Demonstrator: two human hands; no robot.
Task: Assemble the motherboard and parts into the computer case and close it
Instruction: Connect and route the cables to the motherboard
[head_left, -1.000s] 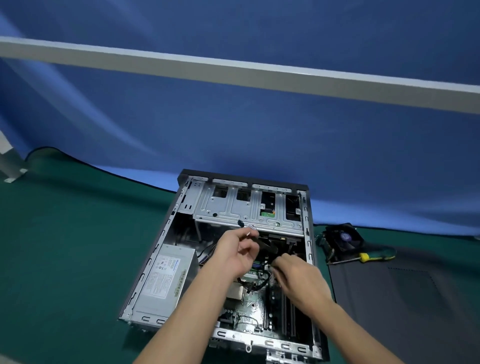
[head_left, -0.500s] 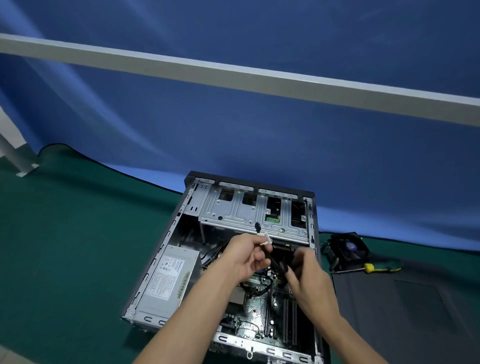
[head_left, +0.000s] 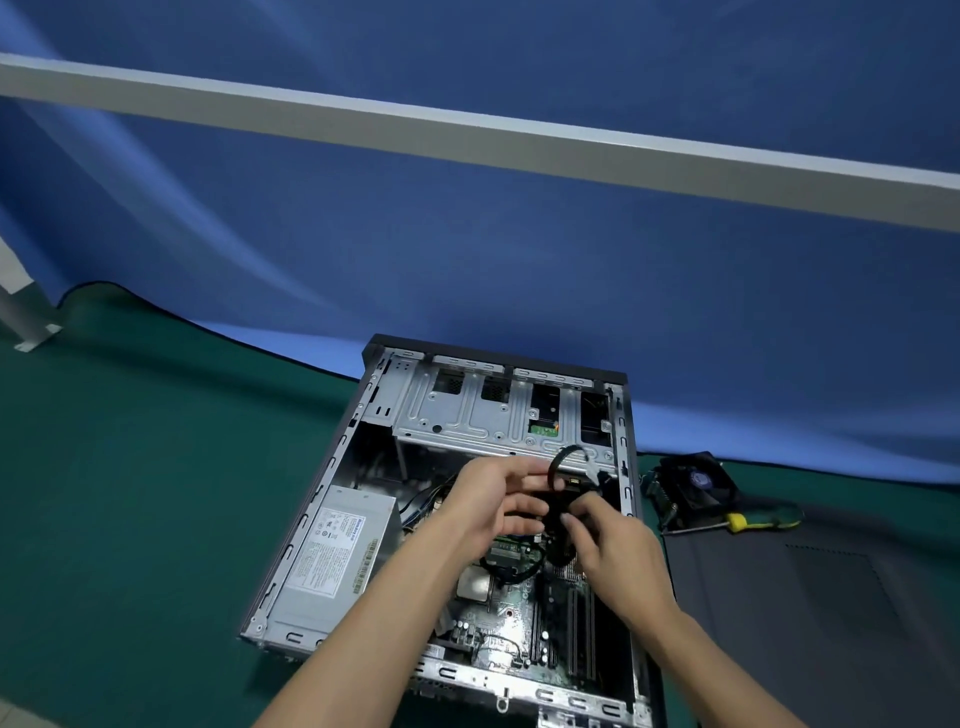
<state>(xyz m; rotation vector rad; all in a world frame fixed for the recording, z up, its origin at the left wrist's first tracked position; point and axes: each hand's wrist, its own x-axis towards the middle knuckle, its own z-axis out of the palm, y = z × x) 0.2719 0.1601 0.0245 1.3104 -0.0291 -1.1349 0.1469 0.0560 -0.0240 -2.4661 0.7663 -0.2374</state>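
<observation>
While both hands meet over the open computer case (head_left: 374, 415), the left hand (head_left: 488, 499) and right hand (head_left: 608, 540) pinch a black cable (head_left: 558, 467) looping up between them; the motherboard (head_left: 511, 618) lies just below.

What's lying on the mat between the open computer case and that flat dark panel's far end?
In the head view, a black cooler fan and a yellow-handled screwdriver lie there.

The green-covered table (head_left: 130, 493) is carrying the open computer case (head_left: 332, 488), a dark side panel (head_left: 810, 623), a cooler fan (head_left: 693, 488) and a screwdriver (head_left: 737, 521).
</observation>
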